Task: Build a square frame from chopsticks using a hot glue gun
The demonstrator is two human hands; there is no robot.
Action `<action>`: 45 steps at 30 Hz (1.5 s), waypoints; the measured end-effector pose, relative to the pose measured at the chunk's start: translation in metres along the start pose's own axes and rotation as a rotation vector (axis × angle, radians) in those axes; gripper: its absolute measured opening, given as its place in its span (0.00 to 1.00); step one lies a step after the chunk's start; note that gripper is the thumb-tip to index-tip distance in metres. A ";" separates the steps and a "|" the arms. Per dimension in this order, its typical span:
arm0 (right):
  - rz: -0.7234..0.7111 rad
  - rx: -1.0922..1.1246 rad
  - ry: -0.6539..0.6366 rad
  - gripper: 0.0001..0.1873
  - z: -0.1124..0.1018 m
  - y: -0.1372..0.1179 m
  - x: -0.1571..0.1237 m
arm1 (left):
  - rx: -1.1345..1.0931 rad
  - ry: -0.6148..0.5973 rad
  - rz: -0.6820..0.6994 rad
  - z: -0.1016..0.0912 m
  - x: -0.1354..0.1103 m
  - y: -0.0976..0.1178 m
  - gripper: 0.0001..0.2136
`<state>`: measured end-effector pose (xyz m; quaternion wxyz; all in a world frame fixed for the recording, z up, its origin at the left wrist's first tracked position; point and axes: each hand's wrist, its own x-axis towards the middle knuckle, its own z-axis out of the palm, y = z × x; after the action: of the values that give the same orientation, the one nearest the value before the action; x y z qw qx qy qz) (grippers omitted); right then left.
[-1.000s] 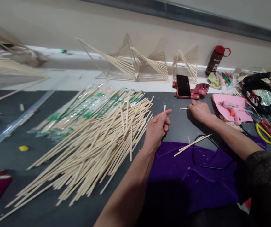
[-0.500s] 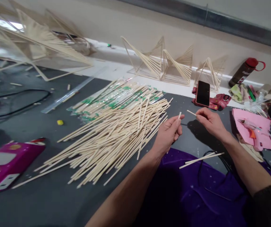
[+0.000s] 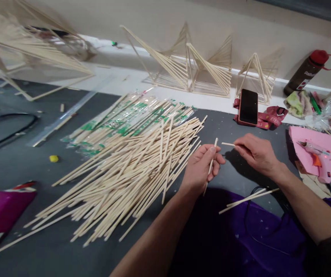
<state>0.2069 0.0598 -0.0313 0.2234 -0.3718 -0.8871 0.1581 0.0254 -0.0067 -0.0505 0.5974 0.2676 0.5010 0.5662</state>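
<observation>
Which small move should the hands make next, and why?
Probably the right hand should bring its stick to the upper tip of the other stick, held by the left hand: both sticks are pinched, and in this view only a small gap separates their tips.

Up at the back, a dark bottle with a red looped cap (image 3: 301, 79) is seen propped at a slant near the pale wall (image 3: 96, 15). Just below it, a crumpled pale-green and pink cloth (image 3: 297, 104) is spotted. Nearby, a black-screened phone in a red case (image 3: 248, 107) is displayed face up, and a red printed fabric lanyard (image 3: 273, 117) is bunched beside it. Across on the far left, a clear flat plastic strip (image 3: 63, 122) is laid slantwise on the dark grey tabletop (image 3: 58, 242). A looped black cable (image 3: 9, 114) is noticed there too, then a small yellow lump (image 3: 54, 158), and a shiny magenta packet (image 3: 11, 206) is cut off by the view's edge.
</observation>
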 end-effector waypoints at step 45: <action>-0.179 -0.195 0.252 0.15 0.008 0.004 -0.004 | 0.050 -0.065 0.022 0.003 -0.003 -0.007 0.15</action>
<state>0.2072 0.0583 -0.0412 0.3087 -0.3281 -0.8928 0.0030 0.0318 -0.0106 -0.0548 0.6002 0.3060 0.4925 0.5510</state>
